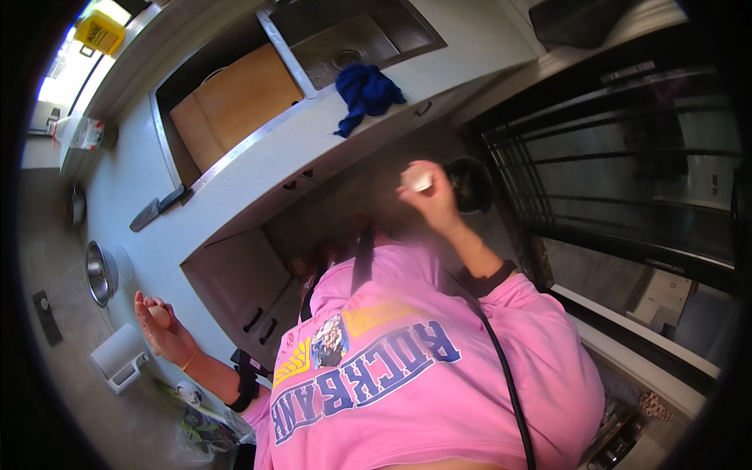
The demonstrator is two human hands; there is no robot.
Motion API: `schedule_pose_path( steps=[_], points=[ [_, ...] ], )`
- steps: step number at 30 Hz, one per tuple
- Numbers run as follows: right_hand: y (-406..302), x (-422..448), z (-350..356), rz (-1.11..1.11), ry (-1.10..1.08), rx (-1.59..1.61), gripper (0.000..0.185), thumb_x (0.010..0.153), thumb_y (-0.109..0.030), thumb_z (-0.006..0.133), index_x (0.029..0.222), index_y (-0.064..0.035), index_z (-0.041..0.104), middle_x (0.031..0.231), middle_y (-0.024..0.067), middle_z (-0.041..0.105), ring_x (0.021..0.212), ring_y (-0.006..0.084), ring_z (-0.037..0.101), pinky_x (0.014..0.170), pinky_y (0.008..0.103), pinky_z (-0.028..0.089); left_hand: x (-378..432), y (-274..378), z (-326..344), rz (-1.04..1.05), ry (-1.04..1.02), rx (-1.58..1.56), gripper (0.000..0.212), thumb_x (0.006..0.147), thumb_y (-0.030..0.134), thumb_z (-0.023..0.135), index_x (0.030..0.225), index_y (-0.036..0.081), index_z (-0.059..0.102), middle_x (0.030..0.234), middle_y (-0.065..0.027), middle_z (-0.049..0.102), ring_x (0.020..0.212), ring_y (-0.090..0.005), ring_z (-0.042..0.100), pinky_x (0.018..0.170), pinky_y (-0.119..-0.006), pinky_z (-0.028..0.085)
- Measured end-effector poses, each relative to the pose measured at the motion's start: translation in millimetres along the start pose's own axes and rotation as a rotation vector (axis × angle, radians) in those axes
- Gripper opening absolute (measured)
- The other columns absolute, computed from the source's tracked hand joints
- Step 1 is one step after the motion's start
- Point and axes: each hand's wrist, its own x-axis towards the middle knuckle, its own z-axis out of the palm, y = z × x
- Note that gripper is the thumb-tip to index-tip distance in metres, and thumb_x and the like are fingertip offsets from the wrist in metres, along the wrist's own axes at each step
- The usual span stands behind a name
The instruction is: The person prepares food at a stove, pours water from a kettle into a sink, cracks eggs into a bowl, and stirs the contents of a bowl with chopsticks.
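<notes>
My left hand (167, 332) is raised at the lower left, beside the counter, with its fingers curled around what looks like a brown egg (159, 317). My right hand (432, 197) is out over the floor in front of the counter. Its fingers hold a pale, hollow piece that looks like an eggshell (418, 178); motion blur softens it. Just right of that hand, lower down, stands a dark round bin (470, 185), its contents unclear. A steel colander (101, 274) stands on the counter beyond my left hand.
A kitchen knife (155, 208) lies near the counter's front edge. A brown board (235, 108) covers much of one sink basin (158, 126). A blue cloth (367, 94) hangs at the edge. A white plastic container (120, 355) and bagged greens (205, 429) are at lower left.
</notes>
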Motion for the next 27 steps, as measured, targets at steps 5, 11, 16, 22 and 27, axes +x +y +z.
schedule_pose_path(
  steps=[5,11,16,22,27],
  points=[
    [93,3,-185,0.005,0.474,-0.477,0.071,0.059,-0.003,0.072,0.122,-0.0048,0.039,0.109,0.0136,0.052,0.096,0.0229,0.054,0.080,0.0300,0.044,3,-1,38,-0.012,-0.100,-0.047,0.036,0.085,0.022,0.056,0.110,-0.002,0.047,0.081,-0.0026,0.049,0.072,-0.0095,0.046,0.058,-0.018,0.038],
    [101,28,-220,0.611,0.834,-0.291,0.079,0.062,-0.012,0.074,0.126,0.0021,0.032,0.120,0.0170,0.043,0.098,0.0282,0.052,0.077,0.0360,0.047,-14,-7,38,-0.004,-0.051,-0.031,0.037,0.085,0.025,0.054,0.112,0.001,0.049,0.082,-0.0027,0.049,0.070,-0.0096,0.048,0.057,-0.018,0.040],
    [125,66,-130,0.444,0.385,-0.079,0.017,0.073,-0.008,0.067,0.085,-0.0027,0.055,0.076,0.0057,0.057,0.068,0.0137,0.057,0.059,0.0266,0.050,-32,-16,-7,0.052,-0.110,-0.124,0.043,0.084,0.028,0.053,0.118,0.004,0.043,0.083,-0.0028,0.051,0.070,-0.0111,0.051,0.061,-0.021,0.045],
    [74,58,122,0.203,-0.481,-0.274,0.009,0.076,-0.009,0.064,0.078,-0.0006,0.060,0.069,0.0050,0.061,0.060,0.0100,0.057,0.053,0.0202,0.046,-43,-11,-26,-0.091,0.363,-0.306,0.025,0.084,0.025,0.052,0.094,0.003,0.056,0.070,-0.0026,0.054,0.056,-0.0108,0.053,0.043,-0.020,0.040],
    [7,18,328,0.081,-1.050,-0.279,0.014,0.079,-0.010,0.059,0.080,0.0034,0.062,0.069,0.0068,0.061,0.059,0.0106,0.055,0.056,0.0212,0.044,-72,-21,-100,-0.036,0.618,-0.404,0.028,0.083,0.028,0.050,0.094,0.002,0.055,0.077,-0.0058,0.053,0.062,-0.0125,0.053,0.047,-0.022,0.041]
  ],
)
